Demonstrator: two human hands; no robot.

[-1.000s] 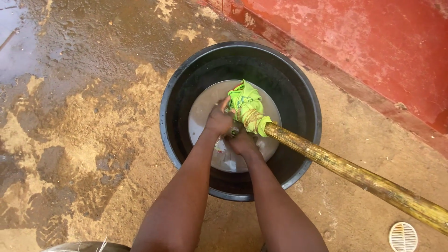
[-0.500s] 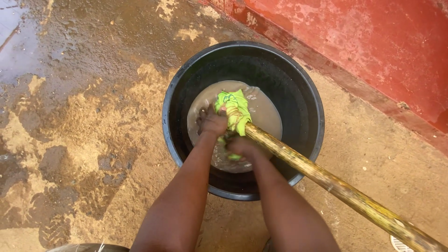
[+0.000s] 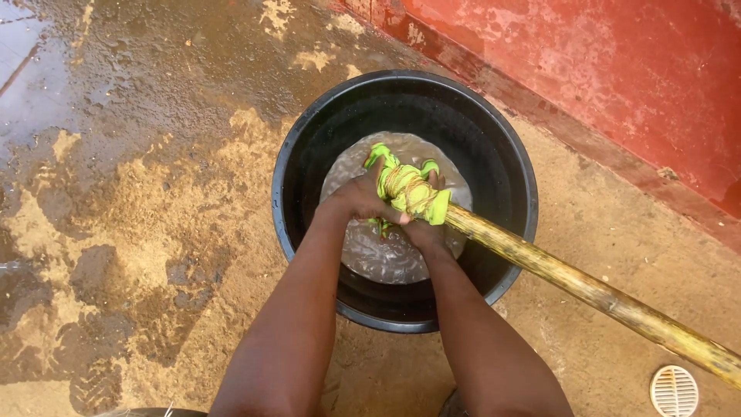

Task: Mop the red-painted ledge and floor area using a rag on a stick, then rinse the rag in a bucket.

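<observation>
A black round bucket (image 3: 509, 147) stands on the ground and holds murky grey water (image 3: 390, 255). Over the water is a bright green cloth (image 3: 405, 189) tied with string onto the end of a yellowish wooden pole (image 3: 587, 289). My left hand (image 3: 359, 199) grips the cloth from the left. My right hand (image 3: 427, 230) holds it from below, just under the pole's end, and is partly hidden by the cloth. The pole slants away to the lower right, out over the bucket's rim.
Wet, sandy concrete ground (image 3: 139, 201) lies left of the bucket, with a puddle (image 3: 31, 69) at the top left. A red painted wall (image 3: 617, 69) runs along the upper right. A round white drain cover (image 3: 673, 390) sits at the lower right.
The cloth end of the pole dipped left toward the water, then came back up and right. Both hands shifted with it, and the water is now stirred and rippled.
</observation>
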